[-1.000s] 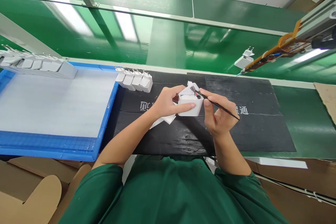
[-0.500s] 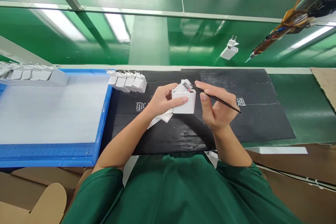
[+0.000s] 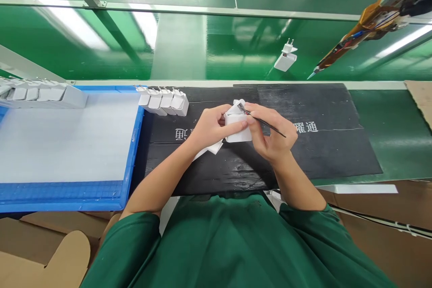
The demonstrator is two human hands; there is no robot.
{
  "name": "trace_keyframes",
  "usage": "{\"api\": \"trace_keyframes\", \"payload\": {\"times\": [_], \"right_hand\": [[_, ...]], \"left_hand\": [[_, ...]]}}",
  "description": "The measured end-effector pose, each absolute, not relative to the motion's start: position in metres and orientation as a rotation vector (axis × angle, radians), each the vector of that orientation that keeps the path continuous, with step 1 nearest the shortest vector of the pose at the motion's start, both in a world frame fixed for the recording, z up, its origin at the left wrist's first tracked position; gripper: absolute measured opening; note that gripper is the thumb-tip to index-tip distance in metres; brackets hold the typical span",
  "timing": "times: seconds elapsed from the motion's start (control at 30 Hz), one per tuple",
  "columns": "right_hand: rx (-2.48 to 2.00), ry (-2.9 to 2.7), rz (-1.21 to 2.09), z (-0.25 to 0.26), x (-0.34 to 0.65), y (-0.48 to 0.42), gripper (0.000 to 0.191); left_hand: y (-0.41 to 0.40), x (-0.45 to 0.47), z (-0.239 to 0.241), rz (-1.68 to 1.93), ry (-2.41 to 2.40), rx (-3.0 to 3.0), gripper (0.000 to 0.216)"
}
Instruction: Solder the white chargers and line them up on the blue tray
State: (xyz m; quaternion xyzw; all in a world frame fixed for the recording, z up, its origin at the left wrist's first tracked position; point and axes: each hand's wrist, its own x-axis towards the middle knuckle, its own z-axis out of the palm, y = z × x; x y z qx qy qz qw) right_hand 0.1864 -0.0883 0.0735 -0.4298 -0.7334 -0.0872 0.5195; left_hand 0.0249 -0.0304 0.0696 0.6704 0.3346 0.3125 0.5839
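My left hand [image 3: 214, 126] grips a white plug adapter housing [image 3: 238, 132] above the black mat, thumb across its front. The top of the housing stands tilted open. In my right hand [image 3: 275, 132] is a pair of black tweezers [image 3: 268, 124], pinched between thumb and fingers. Their tip reaches into the gap under the tilted white cap [image 3: 236, 106]; what it touches there is too small to make out. My right thumb lies close to the housing's right edge. A white piece [image 3: 214, 146] lies on the mat below my left hand.
A row of several white plug adapters [image 3: 164, 101] stands at the mat's back left. More adapters [image 3: 43, 94] sit on a blue tray [image 3: 133, 144]. One adapter [image 3: 285, 59] is on the green surface behind, near a hanging pointed tool [image 3: 332, 54]. Black mat [image 3: 330, 153] surrounds my hands.
My right hand has moved left, closer to the housing, and the tweezer tip now sits deeper at the gap under the cap. The view has shifted slightly.
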Motion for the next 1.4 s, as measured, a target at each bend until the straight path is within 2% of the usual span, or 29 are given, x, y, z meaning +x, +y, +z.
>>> {"api": "trace_keyframes", "payload": {"times": [0.43, 0.73, 0.97, 1.2, 1.4], "right_hand": [[-1.087, -1.767, -0.288, 0.073, 0.183, -0.087, 0.025], [-1.181, -1.731, -0.230, 0.073, 0.180, -0.088, 0.012], [-1.125, -1.733, -0.242, 0.076, 0.180, -0.086, 0.020], [-1.131, -1.654, -0.148, 0.072, 0.181, -0.090, 0.017], [-1.057, -1.480, -0.090, 0.070, 0.196, -0.087, 0.026]], "left_hand": [[-0.028, 0.025, 0.067, 0.716, 0.784, 1.592, 0.034], [-0.028, 0.026, 0.064, 0.724, 0.796, 1.567, 0.034], [-0.027, 0.026, 0.065, 0.735, 0.792, 1.586, 0.035], [-0.027, 0.027, 0.067, 0.717, 0.766, 1.534, 0.036], [-0.023, 0.023, 0.063, 0.705, 0.718, 1.590, 0.043]]}}
